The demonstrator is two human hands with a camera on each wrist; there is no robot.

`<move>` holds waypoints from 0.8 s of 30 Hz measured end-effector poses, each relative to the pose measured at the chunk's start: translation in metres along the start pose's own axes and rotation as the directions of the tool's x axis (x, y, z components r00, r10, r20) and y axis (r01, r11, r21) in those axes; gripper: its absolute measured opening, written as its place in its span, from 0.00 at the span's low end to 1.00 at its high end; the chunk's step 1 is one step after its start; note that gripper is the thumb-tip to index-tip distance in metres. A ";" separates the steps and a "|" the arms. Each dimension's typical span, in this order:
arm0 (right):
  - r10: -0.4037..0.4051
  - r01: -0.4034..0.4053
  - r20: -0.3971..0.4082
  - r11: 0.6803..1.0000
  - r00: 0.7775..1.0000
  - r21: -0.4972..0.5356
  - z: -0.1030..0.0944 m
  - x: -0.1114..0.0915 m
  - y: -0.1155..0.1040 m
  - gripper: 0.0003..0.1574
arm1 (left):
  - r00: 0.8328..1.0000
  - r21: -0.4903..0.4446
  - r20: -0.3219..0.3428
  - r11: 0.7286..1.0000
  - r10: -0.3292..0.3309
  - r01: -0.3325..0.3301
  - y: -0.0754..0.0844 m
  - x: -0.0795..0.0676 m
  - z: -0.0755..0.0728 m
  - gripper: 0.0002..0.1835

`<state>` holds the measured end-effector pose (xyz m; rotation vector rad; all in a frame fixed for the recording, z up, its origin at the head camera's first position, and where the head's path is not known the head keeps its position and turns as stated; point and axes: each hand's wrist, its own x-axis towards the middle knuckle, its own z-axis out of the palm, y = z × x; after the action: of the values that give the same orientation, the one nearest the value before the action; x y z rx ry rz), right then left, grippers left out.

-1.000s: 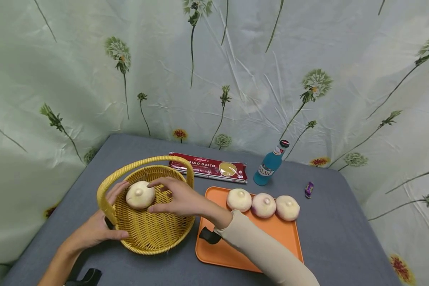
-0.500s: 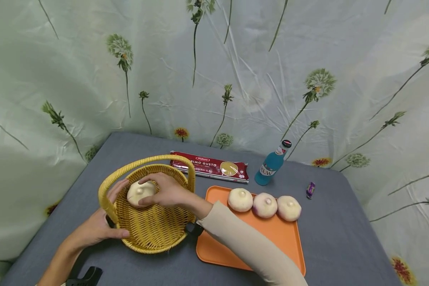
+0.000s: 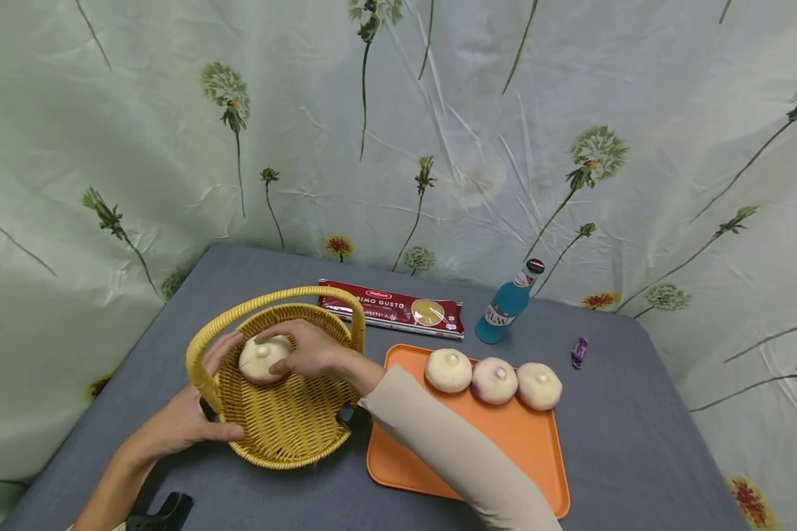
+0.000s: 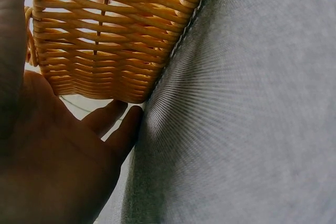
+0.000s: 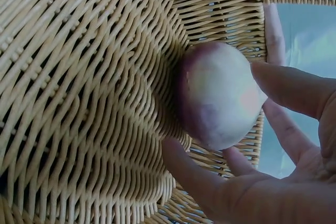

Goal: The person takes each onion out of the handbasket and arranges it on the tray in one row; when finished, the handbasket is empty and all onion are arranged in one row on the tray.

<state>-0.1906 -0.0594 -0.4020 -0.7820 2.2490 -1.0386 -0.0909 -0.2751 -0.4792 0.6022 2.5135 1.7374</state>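
A white and purple turnip (image 3: 257, 361) sits inside the yellow wicker basket (image 3: 285, 466), near its left wall. My right hand (image 3: 314, 352) reaches in from the right and holds the turnip between thumb and fingers. In the right wrist view, the thumb touches the turnip (image 5: 218, 98) on one side, with fingertips below it. My left hand (image 3: 179, 422) rests against the basket's left side, fingers spread fairly straight and the thumb by the front rim. In the left wrist view, the left hand (image 4: 63, 150) lies along the outside of the weave.
An orange tray (image 3: 438, 446) right of the basket bears three turnips (image 3: 494, 381) in a row. Behind are a red spaghetti packet (image 3: 398, 310) and a blue bottle (image 3: 505, 306). A purple-wrapped candy (image 3: 579, 352) lies far right. The basket's handle (image 3: 266, 301) arches overhead.
My right hand has moved left and closed in around the turnip in the basket. The left hand keeps its place at the basket, and the head view has shifted slightly.
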 end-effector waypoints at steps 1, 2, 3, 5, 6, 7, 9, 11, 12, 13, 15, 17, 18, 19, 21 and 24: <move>0.006 -0.006 0.003 1.000 1.000 0.007 0.000 0.001 0.001 0.29 | 1.000 0.001 -0.002 1.000 0.006 -0.006 0.000 0.000 0.000 0.67; 0.015 -0.015 0.008 1.000 1.000 0.016 0.000 0.002 0.002 0.29 | 1.000 0.002 -0.001 1.000 0.008 -0.008 0.000 0.000 0.000 0.67; 0.020 -0.020 0.010 1.000 1.000 0.016 0.001 0.002 0.002 0.29 | 1.000 0.004 -0.001 1.000 0.010 -0.010 -0.001 0.000 0.000 0.67; 0.025 -0.025 0.012 0.999 1.000 0.026 0.002 0.004 0.003 0.29 | 1.000 0.013 -0.001 1.000 0.021 -0.021 -0.001 -0.001 0.000 0.67; 0.018 -0.018 0.015 0.999 1.000 0.031 0.002 0.004 0.003 0.30 | 1.000 0.017 -0.001 1.000 0.026 -0.026 -0.002 -0.001 0.000 0.67; 0.012 -0.013 0.019 0.999 1.000 0.039 0.003 0.005 0.003 0.30 | 1.000 0.019 -0.001 0.999 0.031 -0.031 -0.002 -0.001 0.000 0.67; 0.003 -0.005 0.028 0.998 1.000 0.060 0.004 0.005 0.003 0.30 | 0.999 0.023 -0.001 0.999 0.039 -0.039 -0.003 -0.001 -0.001 0.67; 0.002 -0.005 0.035 0.997 0.999 0.080 0.005 0.005 0.002 0.29 | 0.999 0.026 -0.001 0.999 0.043 -0.043 -0.003 -0.001 -0.001 0.67; 0.003 -0.006 0.037 0.997 0.999 0.083 0.005 0.005 0.002 0.29 | 0.999 0.024 -0.002 0.999 0.044 -0.044 -0.003 -0.001 0.000 0.67; 0.006 -0.009 0.037 0.997 0.999 0.080 0.005 0.005 0.001 0.29 | 0.999 0.021 -0.003 0.999 0.043 -0.043 -0.003 -0.001 0.000 0.67; 0.011 -0.013 0.037 0.998 0.999 0.066 0.006 0.005 0.000 0.29 | 0.999 0.012 -0.002 0.999 0.038 -0.038 -0.003 -0.001 0.000 0.67; 0.015 -0.017 0.034 0.999 0.999 0.050 0.006 0.005 -0.001 0.29 | 1.000 0.001 0.001 1.000 0.027 -0.027 -0.002 -0.001 0.000 0.67; 0.016 -0.017 0.034 0.999 0.999 0.040 0.006 0.005 -0.002 0.29 | 1.000 -0.004 0.001 1.000 0.021 -0.021 -0.002 -0.001 -0.001 0.67; 0.016 -0.018 0.034 0.999 0.999 0.033 0.007 0.005 -0.002 0.29 | 1.000 -0.008 0.002 1.000 0.016 -0.016 -0.001 -0.001 -0.001 0.67; 0.016 -0.017 0.035 1.000 0.999 0.017 0.007 0.005 -0.002 0.30 | 1.000 -0.016 0.005 1.000 0.009 -0.009 -0.001 -0.001 -0.001 0.67; 0.010 -0.009 0.036 1.000 0.999 -0.013 0.008 0.004 -0.003 0.31 | 1.000 -0.016 0.005 1.000 0.009 -0.009 0.000 0.000 -0.001 0.67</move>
<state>-0.1871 -0.0676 -0.4056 -0.7888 2.2285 -0.9988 -0.0909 -0.2758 -0.4793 0.6177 2.4946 1.7554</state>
